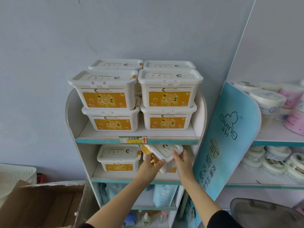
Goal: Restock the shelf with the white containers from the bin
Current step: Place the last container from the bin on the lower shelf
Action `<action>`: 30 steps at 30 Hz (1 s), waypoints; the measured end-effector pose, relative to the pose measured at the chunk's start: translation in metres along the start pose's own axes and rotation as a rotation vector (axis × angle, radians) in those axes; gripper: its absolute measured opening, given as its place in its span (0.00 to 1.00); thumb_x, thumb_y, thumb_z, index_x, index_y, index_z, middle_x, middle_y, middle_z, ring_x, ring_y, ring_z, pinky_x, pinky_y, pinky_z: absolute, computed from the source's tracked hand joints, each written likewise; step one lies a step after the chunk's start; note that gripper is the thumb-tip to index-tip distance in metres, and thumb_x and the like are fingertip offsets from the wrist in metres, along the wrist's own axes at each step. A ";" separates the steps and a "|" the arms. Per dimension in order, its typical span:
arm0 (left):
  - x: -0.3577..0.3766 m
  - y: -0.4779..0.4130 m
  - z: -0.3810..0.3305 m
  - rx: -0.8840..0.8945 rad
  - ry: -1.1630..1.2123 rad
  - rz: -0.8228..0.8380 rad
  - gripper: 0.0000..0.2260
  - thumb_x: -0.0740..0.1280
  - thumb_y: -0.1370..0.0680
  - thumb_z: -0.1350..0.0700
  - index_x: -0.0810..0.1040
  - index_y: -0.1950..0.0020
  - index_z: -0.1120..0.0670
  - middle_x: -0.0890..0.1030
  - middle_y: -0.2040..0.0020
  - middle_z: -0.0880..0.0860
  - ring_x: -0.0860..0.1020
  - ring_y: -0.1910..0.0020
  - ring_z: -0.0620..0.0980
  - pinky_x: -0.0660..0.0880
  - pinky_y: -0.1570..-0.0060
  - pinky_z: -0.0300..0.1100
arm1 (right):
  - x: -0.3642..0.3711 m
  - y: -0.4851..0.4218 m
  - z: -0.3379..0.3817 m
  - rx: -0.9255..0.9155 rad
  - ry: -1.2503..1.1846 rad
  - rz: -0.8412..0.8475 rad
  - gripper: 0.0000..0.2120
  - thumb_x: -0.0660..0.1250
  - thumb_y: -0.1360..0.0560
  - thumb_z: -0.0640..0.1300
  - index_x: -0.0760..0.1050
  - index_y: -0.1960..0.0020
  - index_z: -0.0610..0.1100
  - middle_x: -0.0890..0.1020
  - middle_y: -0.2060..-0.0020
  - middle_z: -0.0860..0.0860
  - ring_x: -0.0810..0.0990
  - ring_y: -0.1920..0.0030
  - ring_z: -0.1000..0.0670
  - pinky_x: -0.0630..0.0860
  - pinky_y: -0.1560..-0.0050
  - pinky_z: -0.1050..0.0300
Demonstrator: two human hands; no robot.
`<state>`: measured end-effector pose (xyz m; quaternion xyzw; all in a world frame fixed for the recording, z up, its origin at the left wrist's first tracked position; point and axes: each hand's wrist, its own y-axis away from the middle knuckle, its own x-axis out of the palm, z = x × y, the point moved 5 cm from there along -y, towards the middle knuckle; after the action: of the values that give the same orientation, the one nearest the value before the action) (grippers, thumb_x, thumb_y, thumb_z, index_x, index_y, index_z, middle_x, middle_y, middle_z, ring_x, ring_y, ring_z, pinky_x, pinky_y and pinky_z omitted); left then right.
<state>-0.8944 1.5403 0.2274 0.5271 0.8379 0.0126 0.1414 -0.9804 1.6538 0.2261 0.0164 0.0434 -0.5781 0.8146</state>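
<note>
Dark sleeves (222,219) at 6 o'clock, forearms angled toward 12. Gripped tilted white container (166,151) between left hand (150,162) at its 8 and right hand (181,159) at 4, fingers curled on rim. Held inside middle shelf (131,180) bay, long axis roughly 9-to-3, lid tipped toward camera. Noted neighbour container (118,157) near at 9, upper shelf board (98,141) close at 12. Judged levelling needed before seating.

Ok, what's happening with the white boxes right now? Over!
Tilted white container held by left hand and right hand, over second shelf. Another container beneath it. Neighbour container to its left.
</note>
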 end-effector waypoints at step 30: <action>-0.007 -0.049 0.033 0.074 -0.465 -0.222 0.12 0.62 0.23 0.46 0.73 0.43 0.50 0.80 0.49 0.52 0.72 0.46 0.56 0.74 0.47 0.53 | 0.008 -0.010 -0.030 -0.021 0.103 0.017 0.20 0.61 0.22 0.39 0.67 0.31 0.44 0.75 0.47 0.55 0.74 0.46 0.56 0.70 0.57 0.78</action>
<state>-0.9265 1.5083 0.1892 0.4255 0.8353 -0.1554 0.3115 -0.9890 1.6448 0.1956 0.0380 0.0911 -0.5692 0.8162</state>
